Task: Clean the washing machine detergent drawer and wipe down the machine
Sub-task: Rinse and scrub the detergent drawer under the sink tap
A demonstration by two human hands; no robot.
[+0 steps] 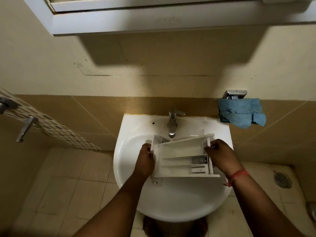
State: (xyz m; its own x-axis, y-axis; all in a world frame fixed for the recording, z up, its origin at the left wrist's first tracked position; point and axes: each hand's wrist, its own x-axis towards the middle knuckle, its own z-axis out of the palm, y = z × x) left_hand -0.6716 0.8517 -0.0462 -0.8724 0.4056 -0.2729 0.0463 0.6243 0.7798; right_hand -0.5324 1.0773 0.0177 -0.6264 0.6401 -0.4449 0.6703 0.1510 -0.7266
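Here, left hand (145, 161) and right hand (220, 153) seemingly grip the boxy white plastic drawer (184, 158), fingers curled.

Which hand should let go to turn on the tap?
Probably the right hand: the tap handle points to that side, and the left hand grips the detergent drawer over the sink.

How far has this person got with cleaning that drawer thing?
Done: the detergent drawer is out of the machine. In hand: left hand and right hand hold it over the sink, under the tap; no water is visible. Left: rinsing it, then wiping, perhaps with the blue cloth.
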